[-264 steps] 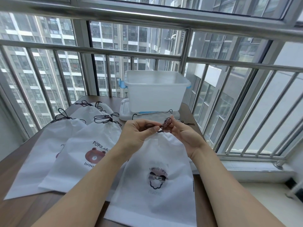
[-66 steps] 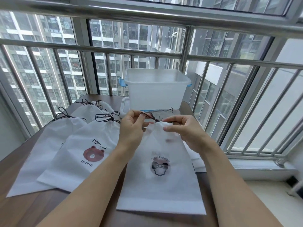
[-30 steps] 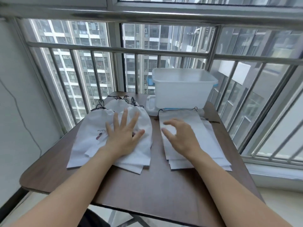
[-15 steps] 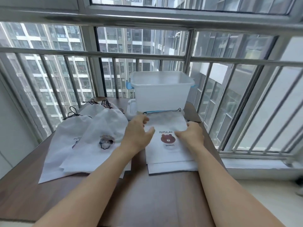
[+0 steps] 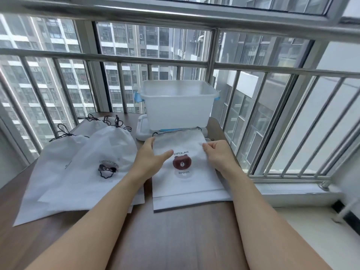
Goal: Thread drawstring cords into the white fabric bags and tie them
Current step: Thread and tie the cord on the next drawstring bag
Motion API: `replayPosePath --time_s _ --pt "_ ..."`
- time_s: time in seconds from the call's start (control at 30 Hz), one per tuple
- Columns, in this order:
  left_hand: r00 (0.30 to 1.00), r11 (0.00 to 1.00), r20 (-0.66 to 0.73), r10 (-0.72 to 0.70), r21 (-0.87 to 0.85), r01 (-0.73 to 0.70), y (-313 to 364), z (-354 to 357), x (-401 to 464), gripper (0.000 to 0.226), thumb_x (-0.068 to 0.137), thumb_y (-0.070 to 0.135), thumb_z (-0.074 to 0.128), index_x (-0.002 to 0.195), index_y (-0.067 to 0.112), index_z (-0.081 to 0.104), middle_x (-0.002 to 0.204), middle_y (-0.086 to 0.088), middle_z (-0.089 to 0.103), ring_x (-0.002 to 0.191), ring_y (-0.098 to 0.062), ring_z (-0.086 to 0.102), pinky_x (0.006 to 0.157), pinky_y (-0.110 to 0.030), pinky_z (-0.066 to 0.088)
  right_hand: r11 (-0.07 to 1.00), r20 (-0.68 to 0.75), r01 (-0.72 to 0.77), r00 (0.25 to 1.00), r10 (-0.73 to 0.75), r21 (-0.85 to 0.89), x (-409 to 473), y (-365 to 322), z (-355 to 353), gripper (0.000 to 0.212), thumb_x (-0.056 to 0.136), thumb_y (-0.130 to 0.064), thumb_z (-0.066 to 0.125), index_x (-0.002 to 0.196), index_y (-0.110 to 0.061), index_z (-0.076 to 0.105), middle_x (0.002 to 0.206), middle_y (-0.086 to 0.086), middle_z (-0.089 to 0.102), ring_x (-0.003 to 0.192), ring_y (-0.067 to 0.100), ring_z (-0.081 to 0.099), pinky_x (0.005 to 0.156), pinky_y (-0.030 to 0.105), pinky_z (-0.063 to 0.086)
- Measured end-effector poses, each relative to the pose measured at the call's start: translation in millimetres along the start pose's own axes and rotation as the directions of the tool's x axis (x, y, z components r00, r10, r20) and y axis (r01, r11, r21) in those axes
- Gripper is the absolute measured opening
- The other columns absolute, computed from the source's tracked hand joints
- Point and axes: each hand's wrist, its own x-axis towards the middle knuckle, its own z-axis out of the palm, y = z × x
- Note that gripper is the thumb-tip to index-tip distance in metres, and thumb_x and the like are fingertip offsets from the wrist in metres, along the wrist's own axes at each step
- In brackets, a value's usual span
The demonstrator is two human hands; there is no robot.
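A white bag printed with a brown bear (image 5: 183,172) lies on top of a flat stack of white bags (image 5: 191,200) on the right of the table. Black cord ends (image 5: 198,128) show at its top hem. My left hand (image 5: 150,159) rests at the bag's left edge, fingers straight, thumb lying across the fabric. My right hand (image 5: 218,154) pinches the bag's right edge with curled fingers. To the left lie overlapping finished bags (image 5: 93,172), their necks gathered and tied with black cords (image 5: 64,131).
A translucent white plastic bin (image 5: 177,104) stands on its lid (image 5: 142,131) at the back of the brown table (image 5: 175,234). Metal window railings (image 5: 272,117) close off the far and right sides. The table's right edge runs beside the bag stack.
I tied the bow-print bag's cord and laid it on the left pile. Both hands then came to the bear bag on the right stack; over the last half second they barely moved.
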Motion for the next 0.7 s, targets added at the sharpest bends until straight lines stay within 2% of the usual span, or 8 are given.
replayPosePath --time_s 0.1,0.17,0.33,0.4,0.47,0.57,0.63,0.7 --pt "0.998 0.996 0.048 0.027 0.082 -0.031 -2.7 -0.1 0.7 0.108 0.068 0.036 0.089 0.154 0.02 0.026 0.151 0.0 0.043 0.141 -0.018 0.039 0.116 -0.031 0.03 0.956 -0.063 0.095 0.991 -0.117 -0.276 -3.1 -1.4 4.4 0.026 0.096 -0.018 0.061 0.082 0.002 0.068 0.07 0.016 0.064 0.067 0.029 0.054 0.065 0.038 0.043" --pt "0.997 0.995 0.07 0.032 0.087 -0.038 -5.0 -0.8 2.4 0.111 0.067 0.023 0.091 0.155 0.021 0.023 0.156 -0.005 0.037 0.144 -0.017 0.034 0.116 -0.029 0.029 0.943 -0.085 0.099 0.988 -0.132 -0.316 -5.6 -3.1 8.0 0.02 0.093 -0.023 0.061 0.088 -0.006 0.071 0.076 0.009 0.069 0.078 0.031 0.061 0.072 0.04 0.049" --pt "0.997 0.999 0.074 0.017 -0.038 -0.014 -3.1 -2.5 -0.5 0.105 0.066 0.004 0.09 0.151 0.022 0.031 0.148 -0.009 0.042 0.13 -0.017 0.043 0.104 -0.025 0.034 0.93 -0.123 0.064 0.986 -0.116 -0.363 -15.0 -9.9 20.4 0.026 0.084 -0.04 0.058 0.099 -0.022 0.07 0.1 -0.006 0.066 0.093 0.018 0.059 0.075 0.033 0.043" --pt "0.999 0.993 0.052 0.009 -0.115 -0.003 0.1 -3.3 -2.4 0.1 0.068 0.001 0.088 0.149 0.019 0.034 0.142 -0.008 0.045 0.121 -0.013 0.043 0.095 -0.021 0.033 0.955 -0.189 0.016 0.979 -0.074 -0.295 -16.6 -13.1 22.9 0.022 0.086 -0.035 0.067 0.1 -0.02 0.075 0.101 -0.009 0.059 0.092 0.012 0.054 0.075 0.028 0.039" --pt "1.0 0.973 0.025 -0.015 -0.229 0.02 2.0 -6.7 -3.0 0.094 0.07 -0.002 0.085 0.148 0.019 0.036 0.14 -0.008 0.047 0.121 -0.013 0.045 0.091 -0.019 0.035 0.973 -0.214 0.017 0.975 -0.068 -0.229 -17.9 -17.7 21.2 0.015 0.084 -0.027 0.072 0.084 -0.013 0.077 0.089 -0.004 0.066 0.087 0.017 0.059 0.069 0.028 0.04" --pt "1.0 0.951 0.03 -0.001 -0.31 0.01 3.4 -7.7 -4.7 0.084 0.074 0.003 0.084 0.143 0.022 0.041 0.132 0.003 0.045 0.122 -0.009 0.042 0.095 -0.02 0.034 0.99 -0.216 -0.027 0.976 -0.003 -0.136 -17.4 -30.7 11.4 0.019 0.083 -0.022 0.07 0.069 -0.009 0.069 0.072 0.002 0.068 0.071 0.024 0.059 0.065 0.032 0.043" --pt "0.999 0.943 0.04 0.029 -0.332 -0.014 6.8 -6.2 -6.2 0.078 0.076 0.009 0.085 0.138 0.027 0.042 0.122 0.014 0.045 0.115 -0.004 0.043 0.095 -0.019 0.034 0.976 -0.123 -0.14 0.979 0.162 0.169 -16.6 -50.0 6.9 0.015 0.075 -0.02 0.068 0.063 -0.014 0.061 0.065 0.003 0.057 0.067 0.023 0.048 0.064 0.033 0.038" --pt "0.999 0.926 0.042 0.02 -0.378 -0.003 9.1 -5.6 -6.8 0.076 0.079 0.017 0.083 0.14 0.027 0.04 0.12 0.018 0.045 0.111 0.0 0.046 0.094 -0.02 0.036 0.848 -0.007 -0.236 0.962 0.272 0.475 -16.8 -65.5 2.5 0.004 0.067 -0.018 0.063 0.07 -0.016 0.064 0.075 0.009 0.058 0.075 0.025 0.05 0.069 0.037 0.04"
